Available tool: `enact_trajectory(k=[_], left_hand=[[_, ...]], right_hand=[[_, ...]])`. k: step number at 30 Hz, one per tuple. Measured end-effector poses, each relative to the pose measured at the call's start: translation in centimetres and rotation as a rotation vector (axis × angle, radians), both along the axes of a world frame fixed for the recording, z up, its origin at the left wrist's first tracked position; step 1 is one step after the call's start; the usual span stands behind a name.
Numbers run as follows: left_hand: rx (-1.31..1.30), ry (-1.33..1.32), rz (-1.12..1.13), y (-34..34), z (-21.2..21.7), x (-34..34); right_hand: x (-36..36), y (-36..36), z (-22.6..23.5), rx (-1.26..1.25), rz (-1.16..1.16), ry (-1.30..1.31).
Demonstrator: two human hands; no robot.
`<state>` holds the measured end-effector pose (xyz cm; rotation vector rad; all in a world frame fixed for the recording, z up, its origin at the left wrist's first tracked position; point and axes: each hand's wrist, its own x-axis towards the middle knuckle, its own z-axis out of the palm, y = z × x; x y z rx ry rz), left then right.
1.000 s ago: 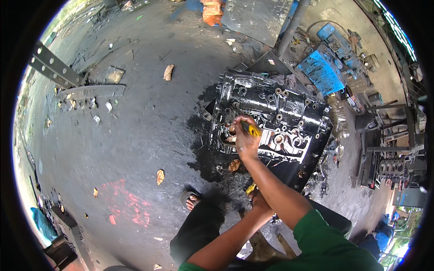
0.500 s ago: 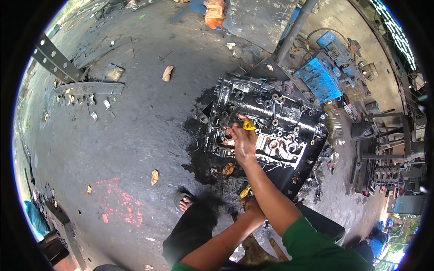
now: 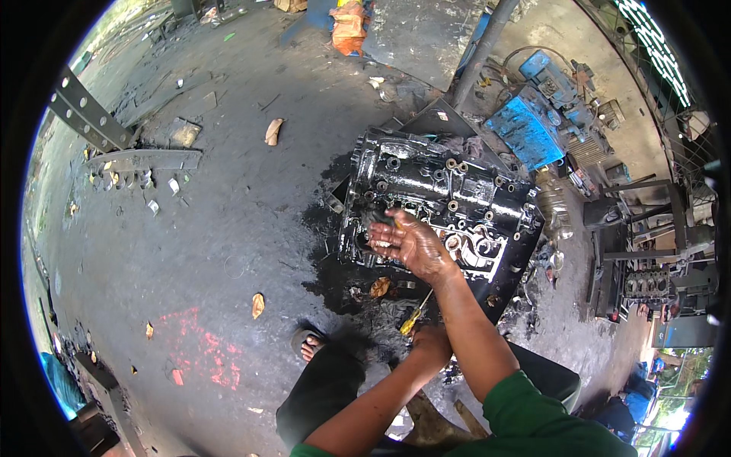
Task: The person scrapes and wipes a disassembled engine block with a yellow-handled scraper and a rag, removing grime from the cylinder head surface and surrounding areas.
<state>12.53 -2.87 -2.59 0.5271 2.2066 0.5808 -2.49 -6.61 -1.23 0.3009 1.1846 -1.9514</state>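
A black, oil-wet engine block [image 3: 476,199] lies on a dark tray on the floor, with a bright machined face along its near side. My right hand [image 3: 419,247] is over that face, palm partly turned up and lower fingers loosely bent. Between its thumb and forefinger sits a small dark and yellow tool [image 3: 399,223], blurred and mostly covered, so its kind is unclear. Nearer to me, my left hand [image 3: 432,339] is closed by the yellow handle of a screwdriver [image 3: 412,321], its shaft pointing up toward the block. My right forearm crosses just beside the left hand.
Dark oil [image 3: 324,263] stains the floor left of the block. A blue machine [image 3: 525,126] stands beyond it, near a metal post [image 3: 481,57]. Another engine part [image 3: 649,285] rests on a rack at right. A perforated metal beam [image 3: 87,114] lies far left.
My right hand has turned palm upward, so the yellow tool is now mostly hidden by its fingers. The screwdriver by my left hand shows more of its shaft. The view has shifted slightly.
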Motion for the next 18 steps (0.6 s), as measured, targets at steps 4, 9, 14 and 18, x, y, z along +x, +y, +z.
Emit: enact_trajectory(k=[4,9,14,18], left_hand=[[0.018,0.057,0.228,-0.3,-0.1,-0.2],[-0.002,0.037,0.18,-0.2,0.6,-0.3],[-0.024,0.069,0.172,0.6,0.4,-0.8],[0.157,0.079,0.339,0.6,-1.3,-0.4]], right_hand=[[-0.2,0.7,-1.1,0.091,0.108,-0.109],[-1.6,-0.6,-1.7,0.626,0.354,-0.048],[-1.4,-2.0,1.1,0.474,0.127,-0.067],[0.8,-3.8,1.7,0.488,-0.081,-0.21]])
